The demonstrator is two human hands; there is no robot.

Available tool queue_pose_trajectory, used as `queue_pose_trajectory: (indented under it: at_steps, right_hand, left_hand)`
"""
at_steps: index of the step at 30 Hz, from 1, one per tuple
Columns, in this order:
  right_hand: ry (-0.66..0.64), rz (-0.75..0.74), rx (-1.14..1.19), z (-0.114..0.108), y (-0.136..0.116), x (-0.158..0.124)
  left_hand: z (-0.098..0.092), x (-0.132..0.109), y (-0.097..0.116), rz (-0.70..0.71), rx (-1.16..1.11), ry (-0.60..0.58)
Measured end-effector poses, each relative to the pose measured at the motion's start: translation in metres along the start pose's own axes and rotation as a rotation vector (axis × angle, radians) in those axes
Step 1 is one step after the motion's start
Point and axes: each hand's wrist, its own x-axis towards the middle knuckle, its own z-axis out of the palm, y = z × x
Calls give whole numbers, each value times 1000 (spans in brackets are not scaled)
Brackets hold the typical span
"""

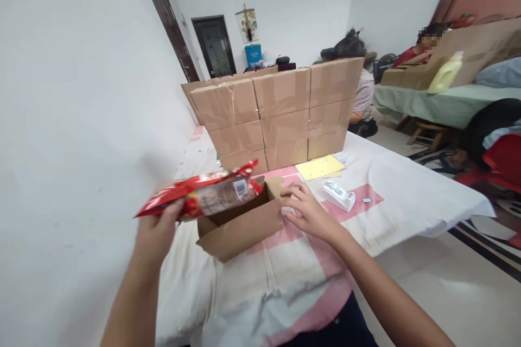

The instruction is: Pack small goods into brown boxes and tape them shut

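Closest to me, the person's left hand (157, 230) is clamped around the near end of a red snack packet (203, 195), holding it flat and slightly tilted over the open cardboard box (240, 227). The packet covers the box's 10 o'clock corner. The right hand (307, 209) lies open with its fingers bent, fingertips touching the box's flap on the 3 o'clock side.

The box sits on a table (407, 195) covered in white and pink cloth. A white tape dispenser (337, 195) lies just beyond the right hand, at 2 o'clock from the box. A yellow sheet (320, 167) lies behind that. At 12 o'clock stands a stack of sealed cartons (280, 114), three high. A seated person (360, 87) shows past its right edge, and a yellow bottle (445, 73) stands far off at 2 o'clock.
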Motion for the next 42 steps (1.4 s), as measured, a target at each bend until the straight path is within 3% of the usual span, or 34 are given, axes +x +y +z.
queue_pose_trajectory:
  at_steps: [5,7,11,16,20,23,27,29,34,36,38,40,42]
  right_hand:
    - [13,-5,-6,-2,-1,-5]
    - [13,-15,-10,-1,-2,-5]
    - [29,-17,4,3,-2,-4]
    - [45,13,4,10,-5,-4]
    - [42,23,17,15,-5,-5]
    - [66,21,21,20,-3,-5]
    - [97,43,12,28,1,-5]
    - [103,49,3,31,3,-5]
    - [103,78,6,36,0,-5]
    - [119,85,4,37,-3,-7]
    - [169,79,-16,40,-4,-10]
    - [267,67,-45,43,-1,-15]
    - [378,56,-71,46,5,-18]
  left_hand:
    - [28,0,3,-77,226,-550]
    - [39,0,9,-84,299,-700]
    - [50,3,16,-93,393,-844]
    - [52,20,9,-128,419,-1076]
    - [56,23,9,-65,378,-1190]
    - [55,20,10,3,371,-1111]
    - [43,22,0,68,339,-775]
    - [39,22,-7,77,320,-663]
    - [26,13,-10,87,384,-787]
    - [9,10,-11,55,473,-751]
    - [-18,12,-23,-18,600,-583]
    - [-46,15,-49,-154,765,-379]
    - [-69,19,-86,-350,929,-291]
